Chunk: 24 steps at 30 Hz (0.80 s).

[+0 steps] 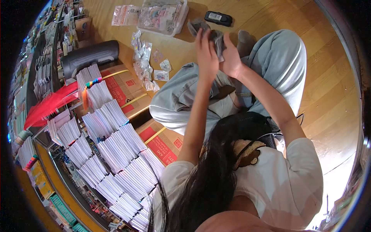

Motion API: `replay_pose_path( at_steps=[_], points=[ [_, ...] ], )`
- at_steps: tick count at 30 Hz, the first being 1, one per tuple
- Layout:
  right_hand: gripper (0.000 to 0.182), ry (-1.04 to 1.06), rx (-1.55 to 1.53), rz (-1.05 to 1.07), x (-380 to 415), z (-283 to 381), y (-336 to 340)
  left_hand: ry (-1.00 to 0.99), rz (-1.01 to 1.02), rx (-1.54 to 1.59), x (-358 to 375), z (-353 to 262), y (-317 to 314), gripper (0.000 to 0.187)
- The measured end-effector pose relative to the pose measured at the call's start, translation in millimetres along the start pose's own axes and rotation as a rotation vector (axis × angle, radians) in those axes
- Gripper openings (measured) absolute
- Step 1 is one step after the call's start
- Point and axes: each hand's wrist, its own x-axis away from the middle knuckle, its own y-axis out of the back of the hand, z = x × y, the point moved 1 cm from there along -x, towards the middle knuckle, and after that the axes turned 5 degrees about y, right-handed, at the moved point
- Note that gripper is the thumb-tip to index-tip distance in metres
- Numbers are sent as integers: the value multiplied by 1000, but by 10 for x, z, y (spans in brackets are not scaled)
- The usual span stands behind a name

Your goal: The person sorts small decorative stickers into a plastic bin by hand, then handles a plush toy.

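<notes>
My left hand (207, 58) and my right hand (232, 60) are close together in front of my crossed legs. Pressed between them is a crumpled, soft-looking grey cloth (218, 40), part of which shows past the left fingertips. The left fingers lie long across it, while the right palm and thumb bear on its other side. How far the fingers wrap round it is partly hidden. Just beyond the hands, a black device with a pale label (218, 18) lies on the wooden floor.
A clear plastic tub (181, 23) of small packets stands ahead, beside flat packets (125, 15). Loose stickers and clear wrappers (143, 62) lie left of my legs. Further left are cardboard boxes (123, 91), rows of packed white booklets (112, 135) and a red sheet (52, 104).
</notes>
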Motion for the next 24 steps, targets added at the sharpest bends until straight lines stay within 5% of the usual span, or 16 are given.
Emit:
replay_pose_path(
  at_steps=[4,10,18,21,24],
  points=[
    [67,-56,-46,16,9,154,102,-27,2,27,421,-173,-121,43],
    [78,-149,136,76,146,5,-157,38,-8,-66,-55,85,156,44],
    [68,-172,60,-33,120,82,-59,54,-34,-43,480,-90,-2,42],
    [65,-107,255,19,123,21,-85,77,-82,-281,364,-29,117,36],
    [60,-125,346,32,105,-86,-25,61,-118,-119,174,218,156,29]
  ],
)
